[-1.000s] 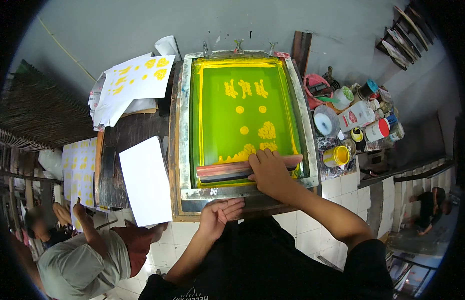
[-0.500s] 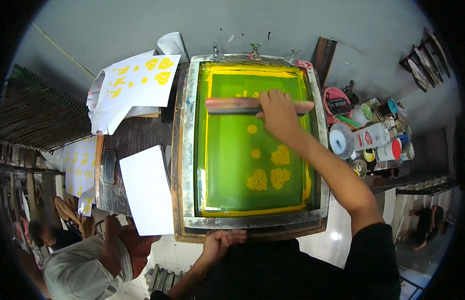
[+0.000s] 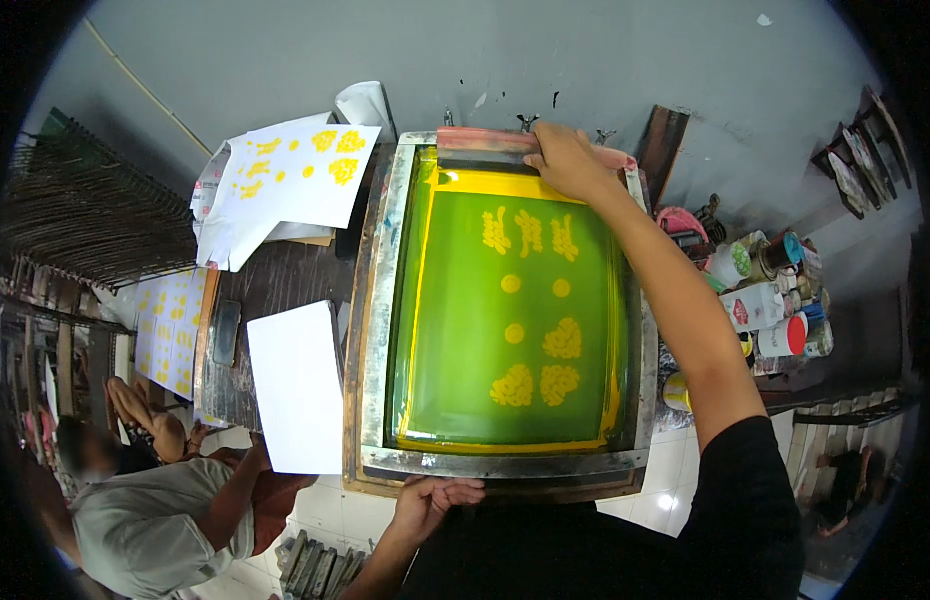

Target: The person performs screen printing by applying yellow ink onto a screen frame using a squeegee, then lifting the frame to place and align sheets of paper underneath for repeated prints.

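Note:
My right hand [image 3: 570,163] is closed round a long squeegee [image 3: 485,150] with a reddish handle, held across the far end of a screen-printing frame [image 3: 505,462]. A band of yellow ink [image 3: 495,184] lies just in front of its blade. The green mesh [image 3: 455,310] shows yellow lettering, dots and clustered shapes. At the near edge, my left hand [image 3: 437,503] rests against the wooden base [image 3: 575,488] under the frame, its fingers loosely bent and holding nothing I can see.
Blank white paper [image 3: 295,390] lies left of the frame, with printed sheets [image 3: 295,170] behind it and a phone [image 3: 226,332] nearby. Ink tubs and bottles [image 3: 775,310] crowd the right side. A person in a light shirt [image 3: 165,525] is at lower left; a wire rack [image 3: 95,210] stands left.
My right hand has pushed the squeegee away from me to the frame's far end, uncovering the yellow lettering. My left hand stays at the near edge. The view has shifted slightly.

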